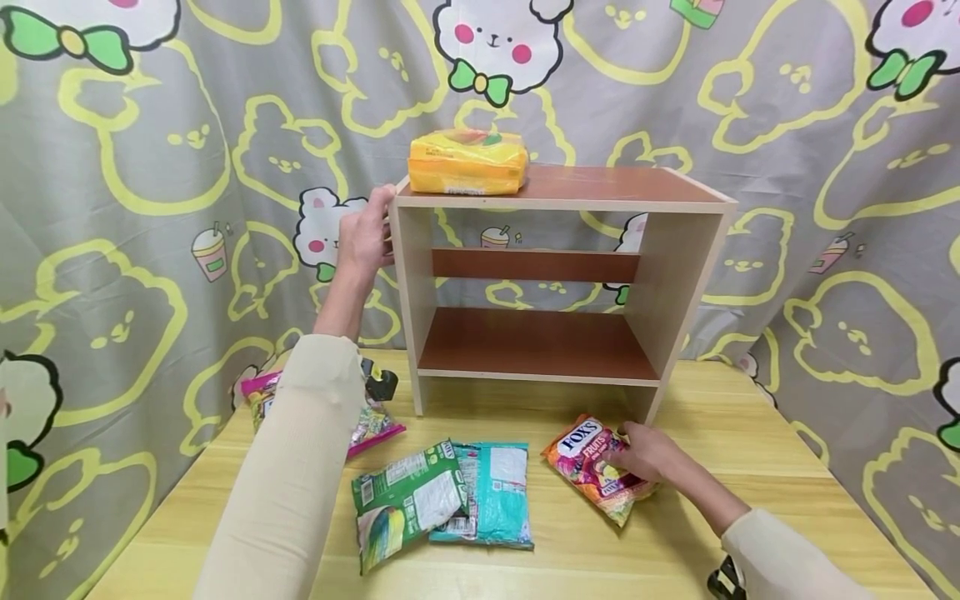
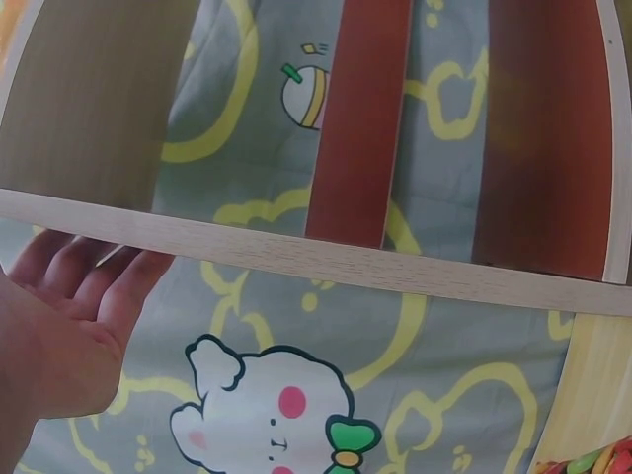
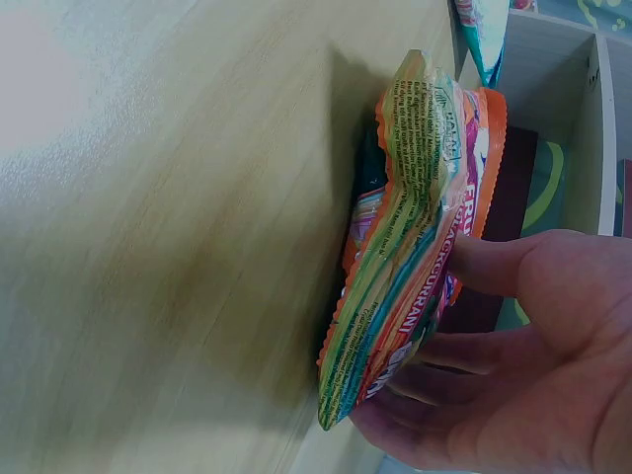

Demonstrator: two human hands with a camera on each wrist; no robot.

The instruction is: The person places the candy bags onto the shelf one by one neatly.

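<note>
My right hand [image 1: 647, 452] holds an orange and purple FOX'S fruit candy bag [image 1: 585, 457] low over the table, in front of the shelf's right leg. In the right wrist view, the thumb is on one face of the candy bag [image 3: 420, 247] and the fingers are beneath it. My left hand [image 1: 366, 233] is at the top left corner of a small wooden shelf [image 1: 536, 342]. As the left wrist view shows, the left fingers [image 2: 133, 286] touch the outer face of its side panel; the thumb is hidden.
A yellow packet [image 1: 468, 167] sits on the shelf's top left. On the table [image 1: 660, 558], a green bag [image 1: 411, 498] overlaps a teal bag [image 1: 502, 492]. A pink-edged candy bag [image 1: 375, 427] lies partly behind the left sleeve. A patterned curtain [image 1: 285, 150] hangs behind.
</note>
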